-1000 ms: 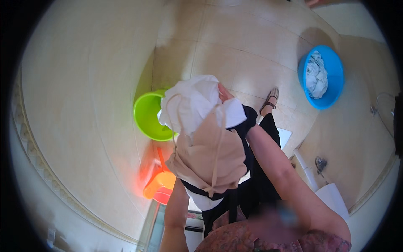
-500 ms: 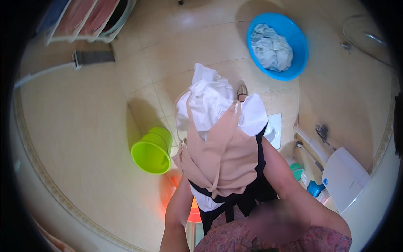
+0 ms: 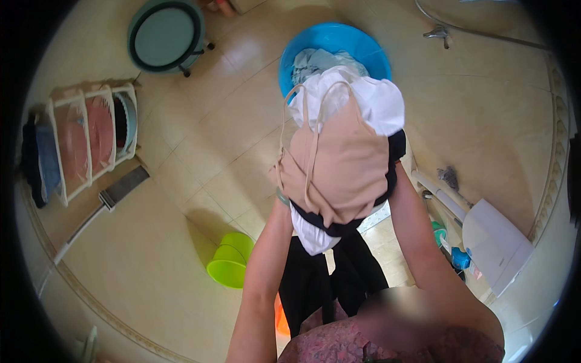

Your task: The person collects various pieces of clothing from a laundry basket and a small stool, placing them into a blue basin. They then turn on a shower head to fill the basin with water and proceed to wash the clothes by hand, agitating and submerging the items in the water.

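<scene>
A bundle of clothes rests between my two hands, held out in front of me. On top lies a beige camisole (image 3: 339,163) with thin straps; a white garment (image 3: 378,100) sticks out at the far end and black cloth (image 3: 396,143) shows along the right side. My left hand (image 3: 282,198) goes under the bundle's left side, a green bangle at its wrist. On the other side my right hand (image 3: 394,172) supports it. The clothes cover the fingers of both. Just beyond, partly behind the bundle, stands a blue basin (image 3: 376,49) with pale cloth (image 3: 318,62) in it.
A lime-green bucket (image 3: 229,269) stands on the tiled floor at left. Farther left are a white rack (image 3: 85,139) holding basins and a grey-headed mop (image 3: 124,186). A round grey-green folding tub (image 3: 163,37) stands far left. At right is a white wall-mounted tank (image 3: 493,245).
My arms have reached farther forward, and the bundle now overlaps the near part of the blue basin. The view has shifted, bringing the grey-green tub and more of the rack into sight.
</scene>
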